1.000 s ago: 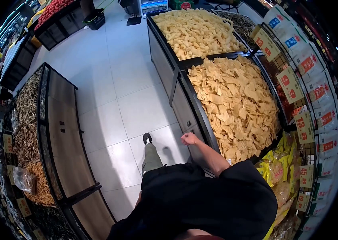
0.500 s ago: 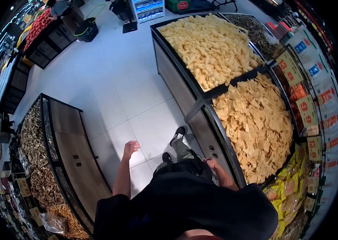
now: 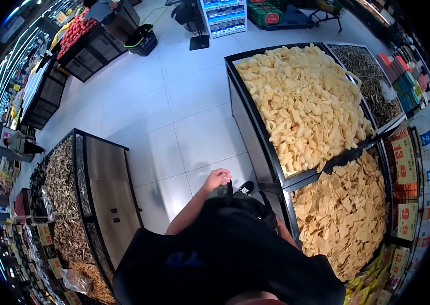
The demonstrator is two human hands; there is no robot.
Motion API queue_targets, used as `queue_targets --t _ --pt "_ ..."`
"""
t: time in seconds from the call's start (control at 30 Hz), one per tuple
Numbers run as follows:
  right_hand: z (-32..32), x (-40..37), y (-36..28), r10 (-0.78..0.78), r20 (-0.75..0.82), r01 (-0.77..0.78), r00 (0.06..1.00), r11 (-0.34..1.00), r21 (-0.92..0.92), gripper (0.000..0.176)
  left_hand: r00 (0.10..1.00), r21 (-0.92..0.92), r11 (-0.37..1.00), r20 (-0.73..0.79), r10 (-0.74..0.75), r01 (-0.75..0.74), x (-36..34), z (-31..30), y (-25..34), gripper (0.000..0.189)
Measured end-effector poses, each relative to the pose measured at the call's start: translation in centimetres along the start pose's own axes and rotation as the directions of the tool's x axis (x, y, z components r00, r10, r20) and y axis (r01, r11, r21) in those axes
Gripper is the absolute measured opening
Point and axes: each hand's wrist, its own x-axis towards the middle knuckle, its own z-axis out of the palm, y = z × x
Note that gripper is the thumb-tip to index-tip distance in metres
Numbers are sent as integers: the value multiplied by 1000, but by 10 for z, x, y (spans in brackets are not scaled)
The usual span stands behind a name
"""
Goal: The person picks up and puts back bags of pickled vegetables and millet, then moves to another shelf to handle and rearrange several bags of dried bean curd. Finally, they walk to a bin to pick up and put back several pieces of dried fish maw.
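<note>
My left hand (image 3: 218, 179) is in front of my body above the floor, its fingers curled at the top of a black strap (image 3: 230, 190). The strap rises from a black bag (image 3: 250, 209) at my waist. My right hand (image 3: 279, 226) is low at my right side, beside the bag and close to the display stand; its fingers are hidden. To my right, a bin holds thin, tan, flaky pieces (image 3: 339, 216). Beyond it lies a heap of pale yellow, curled puffed pieces (image 3: 304, 101).
On the left stands a wooden stand (image 3: 108, 178) with dried brown goods (image 3: 65, 193). A tiled floor (image 3: 159, 122) runs between the stands. Farther off are a black basket (image 3: 142, 40), a person (image 3: 108, 12) by red produce, and another person (image 3: 21, 143) at far left. Price signs (image 3: 406, 221) line the right.
My left hand has moved right and inward to the black strap. My right hand has dropped lower behind the bag. The view has shifted, and the puffed-piece bin sits lower and farther right.
</note>
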Motion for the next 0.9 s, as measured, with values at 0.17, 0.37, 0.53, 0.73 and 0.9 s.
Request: queue_targets --t 0.17,0.37,0.53,0.73,0.9 --pt "-30 29 77 -132 63 131 989 991 25 27 972 14 973 55 230 -231 58 2 100 25" --pt "25 -23 44 -350 -126 243 928 826 -508 18 888 191 868 105 447 -459 146 6 222 21" --pt "76 -39 -26 252 -487 -44 837 916 398 27 824 530 652 184 536 -542 190 25 301 38" --pt "166 -29 -268 326 -658 -65 678 919 388 34 814 675 470 383 437 -569 226 35 324 47" --pt "191 -4 -312 340 -681 16 649 888 459 31 763 696 332 504 405 -637 246 29 331 45"
